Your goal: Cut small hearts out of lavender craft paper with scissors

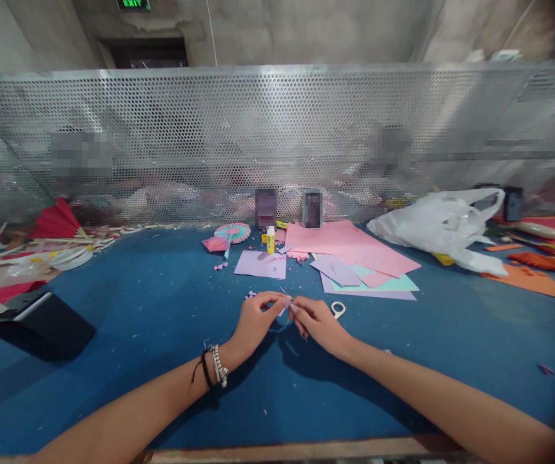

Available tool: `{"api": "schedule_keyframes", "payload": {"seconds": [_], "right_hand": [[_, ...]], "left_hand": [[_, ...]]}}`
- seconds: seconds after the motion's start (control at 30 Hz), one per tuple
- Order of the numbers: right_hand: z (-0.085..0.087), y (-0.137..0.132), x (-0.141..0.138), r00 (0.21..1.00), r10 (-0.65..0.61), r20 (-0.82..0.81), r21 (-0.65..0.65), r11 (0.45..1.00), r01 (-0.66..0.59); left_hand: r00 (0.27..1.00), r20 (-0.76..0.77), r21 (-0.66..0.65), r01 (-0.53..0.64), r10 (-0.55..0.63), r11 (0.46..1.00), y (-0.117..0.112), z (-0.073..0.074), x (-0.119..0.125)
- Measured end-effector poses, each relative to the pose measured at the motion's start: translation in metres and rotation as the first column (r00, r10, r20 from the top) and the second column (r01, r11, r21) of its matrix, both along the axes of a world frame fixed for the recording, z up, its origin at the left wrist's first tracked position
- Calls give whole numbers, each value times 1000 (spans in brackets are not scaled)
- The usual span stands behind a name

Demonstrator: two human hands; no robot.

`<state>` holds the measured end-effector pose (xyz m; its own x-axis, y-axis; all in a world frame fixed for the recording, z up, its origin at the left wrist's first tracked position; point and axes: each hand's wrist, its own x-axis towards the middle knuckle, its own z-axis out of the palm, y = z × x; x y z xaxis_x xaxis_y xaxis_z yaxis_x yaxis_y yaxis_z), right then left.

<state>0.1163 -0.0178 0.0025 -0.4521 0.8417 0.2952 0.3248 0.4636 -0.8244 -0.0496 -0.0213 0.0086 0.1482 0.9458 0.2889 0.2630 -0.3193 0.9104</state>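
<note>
Both hands meet at table centre, near side. L hand (253,319) and R hand (318,322) are each pinched shut, thumb + forefinger tips closed on one lilac paper scrap (287,304), held just above the blue table (136,309); other fingers curled in. The scrap is tiny and partly hidden by fingertips, so I can't tell its shape or fold lines. Beaded bracelets (216,366) on L wrist.

Step in hand, as I judge it: fine fold/crease of the scrap between both pinches, mid-way, not released. The next move calls for tight fingertip control, w/ one pinch kept as anchor while the other works the edge; the paper is thin and could tear or slip.

Around: white-handled scissors (338,310) just beside R hand, far-right of it. Farther off, a lilac sheet (262,264), a glue stick (270,240) upright behind it, and a pink sheet (345,245) stacked over teal + lilac ones to the right. Round paper fan (232,232) far centre, red fan (57,220) far left. White plastic bag (441,222) far right, orange paper (531,280) near it. Black box (40,322) at left. Perforated metal screen (277,142) closes the far edge.
</note>
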Motion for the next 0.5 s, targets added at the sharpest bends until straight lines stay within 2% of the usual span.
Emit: {"api": "schedule_keyframes", "payload": {"seconds": [0.1,0.23,0.37,0.5], "right_hand": [[4,-1,4,993,-118,-11,209,971,118],[5,-1,6,994,-99,35,420,904,75],[1,1,6,993,-97,64,509,859,51],[1,3,7,993,-99,66,517,854,51]], "left_hand": [[998,61,-51,-21,24,998,-1,1,1],[993,116,-97,14,-2,995,-4,2,4],[990,141,-136,53,-34,989,-6,2,6],[988,149,-191,60,-32,980,-6,1,6]]}}
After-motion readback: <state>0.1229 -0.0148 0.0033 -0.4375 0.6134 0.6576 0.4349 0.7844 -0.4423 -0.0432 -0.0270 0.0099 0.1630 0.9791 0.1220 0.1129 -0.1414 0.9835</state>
